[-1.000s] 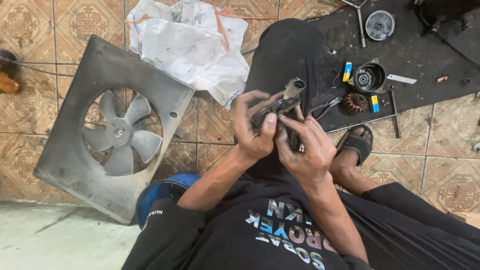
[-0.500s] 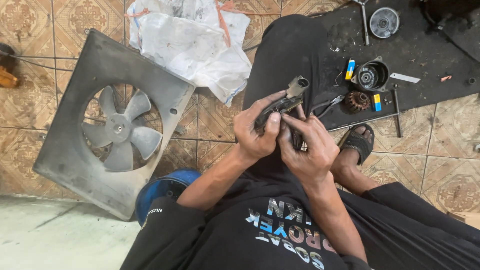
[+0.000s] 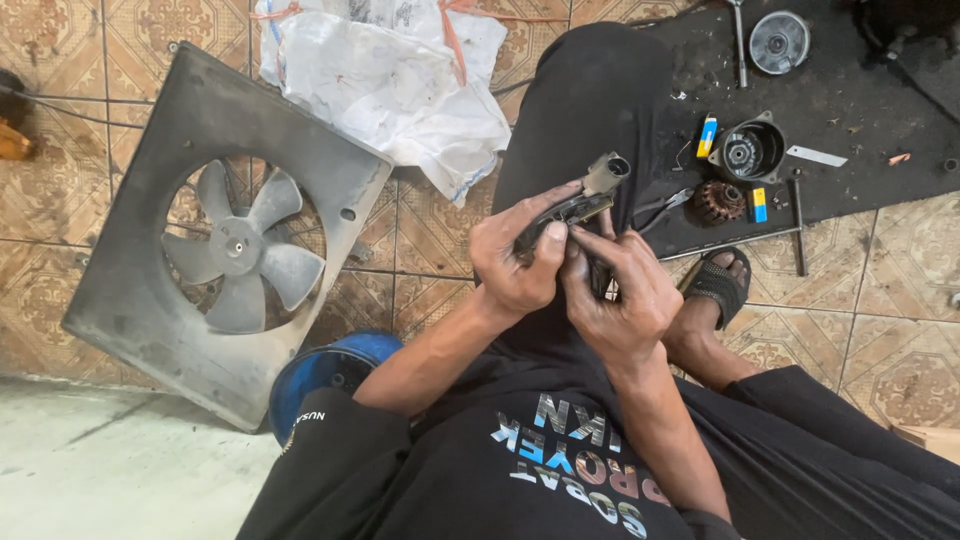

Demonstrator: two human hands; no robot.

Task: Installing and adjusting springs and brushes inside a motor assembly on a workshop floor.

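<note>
Both hands: meet at the centre of the frame, over the person's dark-trousered knee, closed around one small part.
Left hand [image 3: 518,262]: fingers curled shut around the dark lower body of the part [image 3: 585,198], thumb pressed on top.
Right hand [image 3: 620,292]: fingers bent, tips pinching the part's underside just beside the left thumb; touching the left hand.
Part: small, dark, with a pale grey tubular end sticking out up and right past the fingers; held tilted, above centre of the frame.
Fan [image 3: 240,250]: grey blades in a square grey shroud, lying flat on the tiled floor [image 3: 900,330] at left, well apart from the hands.
Plastic bag [image 3: 390,80]: crumpled, white, top centre, overlapping the shroud's corner.
Mat [image 3: 850,120]: black, upper right, carrying a round motor housing [image 3: 748,152], a toothed rotor [image 3: 715,200], pliers [image 3: 655,208] and a round cap [image 3: 778,42].
Sandal [image 3: 718,285]: on a foot, right of the hands.
Blue tub [image 3: 325,375]: lower left of centre, beside the left forearm.
</note>
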